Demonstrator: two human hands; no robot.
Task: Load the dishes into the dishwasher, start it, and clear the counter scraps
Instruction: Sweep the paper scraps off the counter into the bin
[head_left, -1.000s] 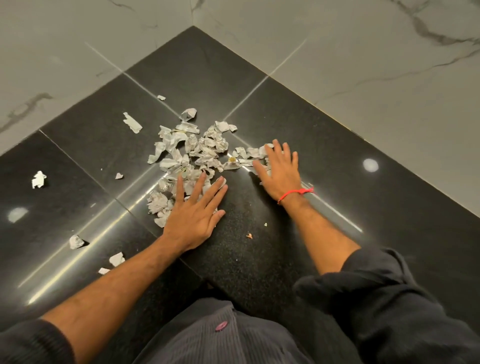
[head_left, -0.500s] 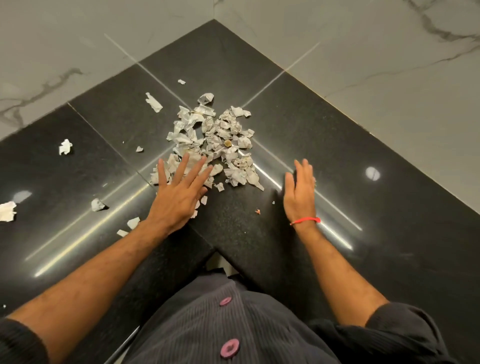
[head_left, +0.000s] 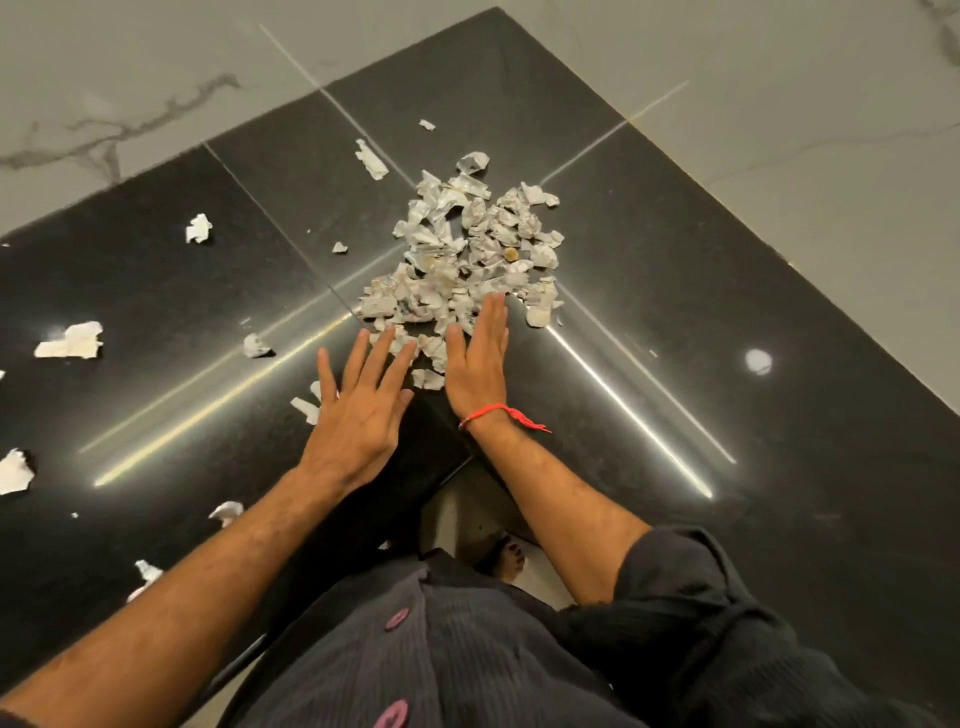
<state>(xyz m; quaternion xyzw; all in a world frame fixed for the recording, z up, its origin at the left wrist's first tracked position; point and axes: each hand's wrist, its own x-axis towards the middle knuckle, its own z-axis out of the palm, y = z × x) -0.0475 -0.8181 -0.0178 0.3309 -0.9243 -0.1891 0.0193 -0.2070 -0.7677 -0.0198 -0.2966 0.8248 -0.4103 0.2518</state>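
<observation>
Black polished stone counter (head_left: 675, 312): an inside corner fills the frame, grey-veined white marble wall tiles (head_left: 779, 130) behind it at upper left and upper right.
Task item: pile of crumpled white-and-grey paper scraps (head_left: 467, 249), at centre frame on the corner, with one small tan crumb (head_left: 511, 253) lying in it.
Strays: loose white paper scraps lie well apart from the pile along the left of the frame, among them a flat torn piece (head_left: 70, 341) at mid left, a small one (head_left: 199, 228) above it and another (head_left: 14, 470) at the left edge.
Left hand (head_left: 358, 405): flat on the counter below the pile, fingers straight and spread, fingertips touching the nearest scraps; holds nothing.
Right hand (head_left: 478, 364): flat beside the left, fingers straight and together, tips in the pile's lower edge; holds nothing. A red thread bracelet (head_left: 498, 413) sits on the wrist.
Hands' relation: close together, not touching, a few scraps between them.
Step in hand, judged: clearing the counter scraps, at the gathering stage. Dishwasher not in view, so loading cannot be judged.
Next move, judged: calls for cupping the pile between both palms and fetching in the left-side strays.
</observation>
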